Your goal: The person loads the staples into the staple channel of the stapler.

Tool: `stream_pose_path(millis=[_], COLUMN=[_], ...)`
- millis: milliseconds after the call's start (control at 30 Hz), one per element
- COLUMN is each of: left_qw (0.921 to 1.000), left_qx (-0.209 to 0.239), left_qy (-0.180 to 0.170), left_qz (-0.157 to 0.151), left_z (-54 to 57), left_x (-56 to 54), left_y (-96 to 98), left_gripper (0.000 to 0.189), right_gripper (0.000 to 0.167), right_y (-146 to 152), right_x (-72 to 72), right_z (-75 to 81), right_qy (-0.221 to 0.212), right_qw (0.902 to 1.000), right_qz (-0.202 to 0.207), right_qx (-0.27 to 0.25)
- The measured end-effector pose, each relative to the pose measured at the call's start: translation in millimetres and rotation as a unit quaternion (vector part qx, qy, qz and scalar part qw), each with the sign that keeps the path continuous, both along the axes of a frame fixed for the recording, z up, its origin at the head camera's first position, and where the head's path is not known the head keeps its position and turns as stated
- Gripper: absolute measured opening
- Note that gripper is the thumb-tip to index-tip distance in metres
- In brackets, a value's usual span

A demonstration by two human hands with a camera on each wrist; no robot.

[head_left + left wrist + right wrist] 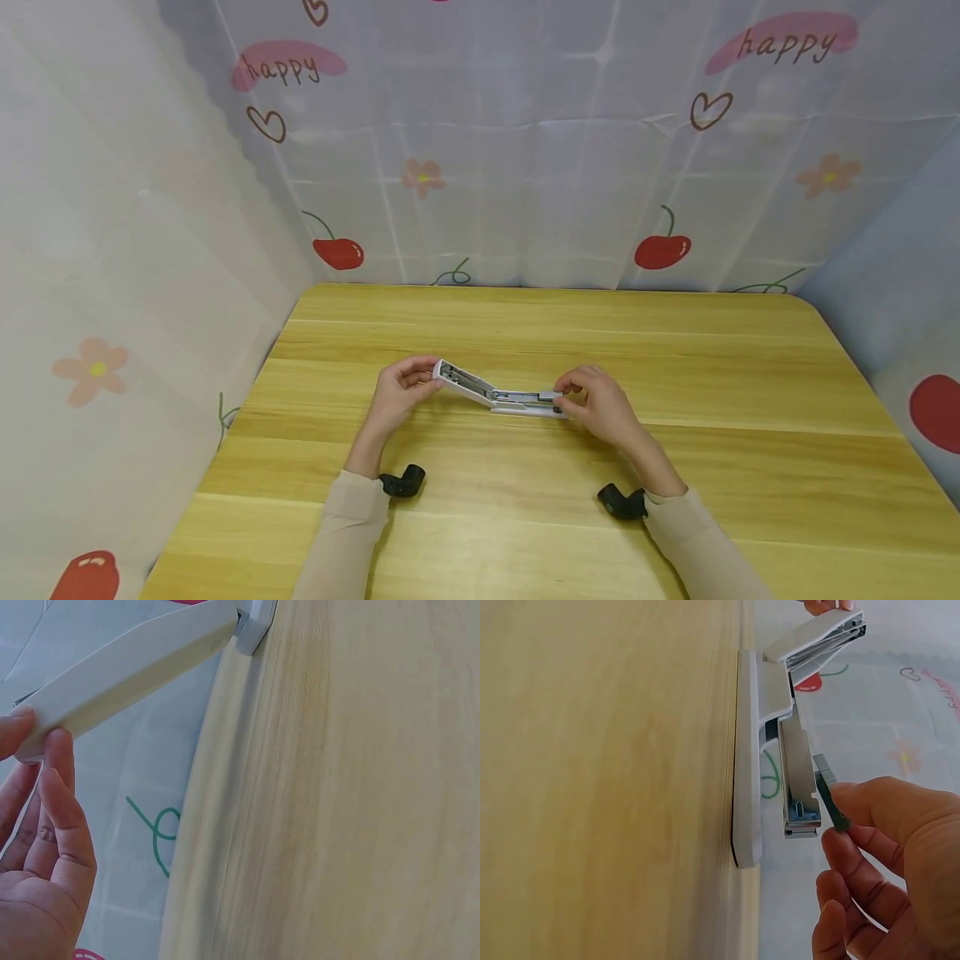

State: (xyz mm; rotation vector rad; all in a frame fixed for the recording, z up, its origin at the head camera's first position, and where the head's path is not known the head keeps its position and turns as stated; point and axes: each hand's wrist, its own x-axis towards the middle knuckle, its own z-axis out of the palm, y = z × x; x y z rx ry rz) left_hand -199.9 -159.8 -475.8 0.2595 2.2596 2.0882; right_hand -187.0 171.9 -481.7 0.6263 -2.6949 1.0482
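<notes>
A white stapler rests on the table, opened wide, its top arm swung up and back to the left. At the raised tip of that arm, my left hand pinches it between thumb and fingers. The metal staple channel lies exposed above the stapler's base. My right hand pinches a short grey strip of staples between thumb and index finger, close alongside the open channel near its front end. The other fingers of the right hand are loosely bent.
The wood-grain table carries the stapler near its middle. A printed curtain hangs behind the table's far edge and along the sides. A black wrist camera sits on the left wrist, another camera on the right.
</notes>
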Motion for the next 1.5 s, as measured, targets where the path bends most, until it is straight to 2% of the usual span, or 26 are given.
stream_pose_path(millis=[633, 1500], left_qw=[1.0000, 1.0000], left_qx=[0.006, 0.001], left_qy=[0.001, 0.007], left_qz=[0.001, 0.003], left_z=[-1.7, -1.8], left_x=[1.0, -1.1], left_y=[-0.5, 0.0], left_gripper=[0.038, 0.037], right_gripper=[0.008, 0.008], right_y=[0.0, -4.8], right_x=[-0.4, -3.0], right_z=[-2.6, 4.7], right_qy=[-0.011, -0.021], right_qw=[0.9997, 0.9970], right_qz=[-0.005, 0.000], right_qx=[0.022, 0.075])
